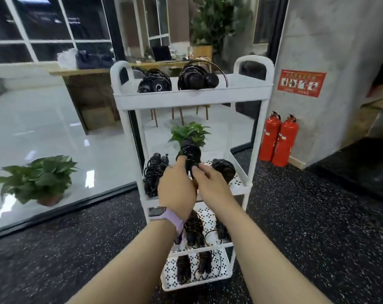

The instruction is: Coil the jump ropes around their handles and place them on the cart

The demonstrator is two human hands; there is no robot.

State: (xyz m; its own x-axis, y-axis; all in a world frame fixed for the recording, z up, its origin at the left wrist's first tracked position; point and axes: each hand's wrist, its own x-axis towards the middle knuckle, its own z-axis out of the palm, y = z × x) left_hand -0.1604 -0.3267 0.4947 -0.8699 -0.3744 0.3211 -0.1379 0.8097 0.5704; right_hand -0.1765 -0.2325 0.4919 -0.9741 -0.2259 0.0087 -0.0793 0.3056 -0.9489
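A black jump rope (pixel 189 153), coiled round its handles, stands upright in front of the white cart (pixel 192 98). My left hand (pixel 176 190) grips its lower part from the left. My right hand (pixel 210 183) pinches the rope at the coil's lower right side. More coiled black ropes lie on the cart: two on the top shelf (pixel 155 81), one at the left (pixel 153 174) and one at the right (pixel 224 170) of the second shelf, and others on the two lower shelves (pixel 193 229).
Behind the cart's second shelf stands a small green plant (pixel 189 132). Another potted plant (pixel 41 178) sits behind the glass wall on the left. Two red fire extinguishers (pixel 278 139) stand by the grey pillar on the right. The floor is dark and speckled.
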